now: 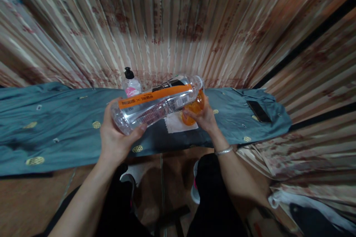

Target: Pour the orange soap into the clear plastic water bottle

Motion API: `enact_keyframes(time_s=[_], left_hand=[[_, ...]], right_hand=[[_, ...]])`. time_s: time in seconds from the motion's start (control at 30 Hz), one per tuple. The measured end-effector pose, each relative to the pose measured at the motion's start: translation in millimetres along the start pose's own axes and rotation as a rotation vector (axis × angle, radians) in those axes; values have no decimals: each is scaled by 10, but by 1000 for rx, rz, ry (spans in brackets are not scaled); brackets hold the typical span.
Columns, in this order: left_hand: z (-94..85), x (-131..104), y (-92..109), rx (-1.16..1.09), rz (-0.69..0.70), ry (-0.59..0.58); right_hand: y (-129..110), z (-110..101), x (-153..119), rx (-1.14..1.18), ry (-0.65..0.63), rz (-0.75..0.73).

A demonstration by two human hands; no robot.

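Bottle, clear and tilted, lies across the centre of the frame with its base at the left and its neck at the upper right. Its silver label carries an orange band with dark characters that appear upside down, an × among them; they are too soft to read surely. A barcode shows near the neck, beside a black panel whose lettering I cannot make out.

The left hand is wrapped around the base, thumb along the lower side. The right hand has its fingers curled around an orange container just under the neck; whether the two touch cannot be told.

Below the container, a white tissue lies on a blue-green cloth with yellow prints, spread across the middle of the frame. Behind the bottle's left half stands a black-capped dispenser with a pink mark. A dark phone lies at the right of the cloth. Pleated, red-patterned curtain fills the top; tiled floor shows below.
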State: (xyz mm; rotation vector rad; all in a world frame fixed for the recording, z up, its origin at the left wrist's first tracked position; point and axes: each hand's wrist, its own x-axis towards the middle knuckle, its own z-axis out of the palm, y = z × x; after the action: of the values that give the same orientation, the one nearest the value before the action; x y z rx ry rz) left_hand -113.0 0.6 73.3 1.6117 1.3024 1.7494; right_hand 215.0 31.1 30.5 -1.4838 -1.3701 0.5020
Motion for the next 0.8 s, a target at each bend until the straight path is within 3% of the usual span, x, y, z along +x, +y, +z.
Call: enact_keyframes(time_s=[0.8], left_hand=[[50,-47,-7,-14,-4,-15]], right_hand=[[145,-3,-35,-40,-52,57]])
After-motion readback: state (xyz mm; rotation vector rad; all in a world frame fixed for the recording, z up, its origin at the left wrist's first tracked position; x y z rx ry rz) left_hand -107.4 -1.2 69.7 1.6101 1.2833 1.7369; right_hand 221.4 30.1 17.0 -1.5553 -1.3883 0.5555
